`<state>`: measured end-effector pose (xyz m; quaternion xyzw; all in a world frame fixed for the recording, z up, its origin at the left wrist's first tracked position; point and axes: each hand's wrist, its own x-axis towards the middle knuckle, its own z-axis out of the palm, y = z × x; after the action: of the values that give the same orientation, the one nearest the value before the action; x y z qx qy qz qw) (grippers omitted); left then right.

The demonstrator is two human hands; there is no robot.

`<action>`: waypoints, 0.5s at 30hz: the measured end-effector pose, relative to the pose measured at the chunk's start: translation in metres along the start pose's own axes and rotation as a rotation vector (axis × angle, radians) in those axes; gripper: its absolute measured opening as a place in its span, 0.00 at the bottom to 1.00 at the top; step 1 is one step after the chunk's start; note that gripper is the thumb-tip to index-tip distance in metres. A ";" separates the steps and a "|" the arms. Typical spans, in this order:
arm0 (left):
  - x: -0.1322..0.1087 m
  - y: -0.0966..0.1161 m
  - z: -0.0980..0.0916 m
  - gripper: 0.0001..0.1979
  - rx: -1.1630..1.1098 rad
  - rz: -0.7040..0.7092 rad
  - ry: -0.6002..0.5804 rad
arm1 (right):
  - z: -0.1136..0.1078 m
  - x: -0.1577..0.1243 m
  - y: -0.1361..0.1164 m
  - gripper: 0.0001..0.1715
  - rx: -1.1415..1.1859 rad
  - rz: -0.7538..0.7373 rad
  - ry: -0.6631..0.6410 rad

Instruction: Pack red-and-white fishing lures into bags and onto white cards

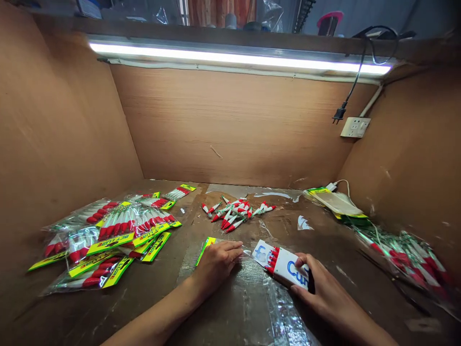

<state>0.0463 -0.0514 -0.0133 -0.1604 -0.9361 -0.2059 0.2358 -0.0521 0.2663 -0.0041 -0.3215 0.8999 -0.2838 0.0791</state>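
White card (286,265) with blue lettering and a row of red-tipped pieces (272,260) along its far end lies low on the counter (230,307), right of centre; the right hand (320,288) has its grip closed on the card's near end, fingers curled over the edge and a dark object, too small to make out, tucked under them. Just to the left, the left hand (216,263) lies palm down, fingers spread flat on a clear plastic bag (212,245) with a yellow-green header, pressing it to the counter rather than clasping it. The card's far end touches the open mouth of that bag.

Beyond the hands sits a loose heap of red-and-white lures (234,214). Well to the left lies a pile of filled packets (108,240) with yellow-green labels. Along the right edge lie a stack of empty bags (334,202) and a tangle of more lures in plastic (406,254). A lit tube lamp (237,58) runs across the top of the brown-walled booth, with a wall socket (355,127) at the right.
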 end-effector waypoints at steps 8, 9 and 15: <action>0.001 0.005 0.004 0.11 -0.007 -0.002 -0.070 | -0.011 -0.009 -0.009 0.21 0.096 0.143 -0.061; 0.001 0.006 0.004 0.12 -0.017 0.003 -0.086 | -0.010 -0.009 -0.011 0.21 0.113 0.136 -0.064; 0.002 0.015 0.002 0.36 -0.068 -0.002 -0.195 | -0.003 -0.002 -0.024 0.20 0.124 0.030 -0.026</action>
<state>0.0498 -0.0372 -0.0091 -0.1866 -0.9473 -0.2212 0.1377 -0.0393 0.2538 0.0117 -0.3062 0.8843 -0.3334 0.1146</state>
